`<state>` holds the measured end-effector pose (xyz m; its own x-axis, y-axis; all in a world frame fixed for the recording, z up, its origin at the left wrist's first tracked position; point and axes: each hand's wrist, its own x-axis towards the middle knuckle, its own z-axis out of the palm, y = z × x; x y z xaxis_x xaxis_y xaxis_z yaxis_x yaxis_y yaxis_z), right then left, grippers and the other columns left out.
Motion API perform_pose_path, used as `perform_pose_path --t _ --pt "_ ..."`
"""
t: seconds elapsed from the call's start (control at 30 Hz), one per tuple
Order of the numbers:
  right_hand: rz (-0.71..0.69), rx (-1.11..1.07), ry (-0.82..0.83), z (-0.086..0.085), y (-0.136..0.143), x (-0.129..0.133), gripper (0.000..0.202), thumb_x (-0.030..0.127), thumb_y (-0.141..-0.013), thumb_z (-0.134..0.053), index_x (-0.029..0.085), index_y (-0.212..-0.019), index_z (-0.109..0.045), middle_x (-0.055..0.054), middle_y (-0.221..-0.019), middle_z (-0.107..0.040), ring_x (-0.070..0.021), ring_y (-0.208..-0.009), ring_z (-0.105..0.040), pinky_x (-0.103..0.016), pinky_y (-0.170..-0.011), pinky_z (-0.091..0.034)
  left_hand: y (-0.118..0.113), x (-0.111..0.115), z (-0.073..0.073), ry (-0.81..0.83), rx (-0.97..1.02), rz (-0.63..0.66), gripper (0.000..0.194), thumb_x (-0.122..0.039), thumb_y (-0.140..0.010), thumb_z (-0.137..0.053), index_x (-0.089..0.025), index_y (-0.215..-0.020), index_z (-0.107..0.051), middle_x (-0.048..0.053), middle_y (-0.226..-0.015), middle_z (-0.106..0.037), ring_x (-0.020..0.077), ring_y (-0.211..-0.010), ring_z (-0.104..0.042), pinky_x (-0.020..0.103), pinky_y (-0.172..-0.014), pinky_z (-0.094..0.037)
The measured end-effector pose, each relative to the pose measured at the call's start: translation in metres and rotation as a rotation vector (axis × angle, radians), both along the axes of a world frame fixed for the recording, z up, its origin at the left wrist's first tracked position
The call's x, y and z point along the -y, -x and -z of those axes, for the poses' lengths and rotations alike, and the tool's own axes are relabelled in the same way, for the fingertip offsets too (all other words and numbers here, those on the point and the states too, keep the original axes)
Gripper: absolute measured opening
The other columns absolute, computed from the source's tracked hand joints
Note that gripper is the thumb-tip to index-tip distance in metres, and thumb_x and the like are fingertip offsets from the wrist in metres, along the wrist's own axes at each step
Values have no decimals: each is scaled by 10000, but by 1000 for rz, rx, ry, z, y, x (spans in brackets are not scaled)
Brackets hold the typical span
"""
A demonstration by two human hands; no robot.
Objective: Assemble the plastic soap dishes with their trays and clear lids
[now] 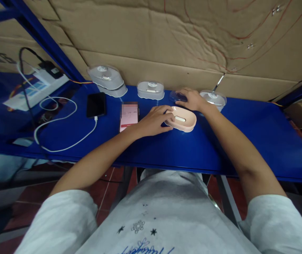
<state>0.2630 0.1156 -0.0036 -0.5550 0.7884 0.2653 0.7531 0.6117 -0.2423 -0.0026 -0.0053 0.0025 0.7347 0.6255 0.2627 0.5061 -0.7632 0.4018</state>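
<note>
An oval pink container point(189, 123) with a white oblong piece point(180, 119) inside stands open on the blue table. Around its left end curl the fingers of my left hand point(156, 121). Just behind it, my right hand point(191, 99) has its fingers on a clear lid point(176, 96) lying on the table. Grey containers with clear lids stand along the back: a stacked pair point(108, 81) at the left, one point(151, 90) in the middle, and another point(213, 98) right of my right hand, partly covered by my forearm.
A phone with a pink screen point(129, 114) lies left of my left hand. Farther left are a black phone point(96, 105) on a white cable point(74, 143) and a white power strip point(38, 90). Cardboard point(140, 42) rises behind the table point(151, 155).
</note>
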Motion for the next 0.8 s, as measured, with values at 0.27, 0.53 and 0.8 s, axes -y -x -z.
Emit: perform_pose_path --t 0.27,0.53,0.8 --pt "-218 -101 29 -11 -2 106 590 649 -1060 -495 259 -1480 -635 -138 -1498 -673 -364 -1409 -615 -611 -1184 -484 -2 -2 11 61 45 -34 795 -422 -907 -784 -256 -1579 -393 208 -1661 -428 387 -1562 -414 607 -1225 -369" --pt "-279 -209 14 14 -10 138 496 602 -1002 -648 261 -1357 -711 -166 -1446 -648 -383 -1458 -551 -652 -1233 -435 -1 -4 17 95 72 -11 859 -477 -928 -755 -268 -1636 -317 207 -1697 -414 387 -1579 -402 622 -1229 -359" --pt "-92 -296 -52 -8 -33 131 476 636 -1012 -611 298 -1329 -723 -142 -1485 -614 -368 -1411 -595 -642 -1209 -483 -3 -5 19 214 174 11 1209 -557 -820 -849 -329 -1715 -69 194 -1774 -280 408 -1566 -423 609 -1233 -370"
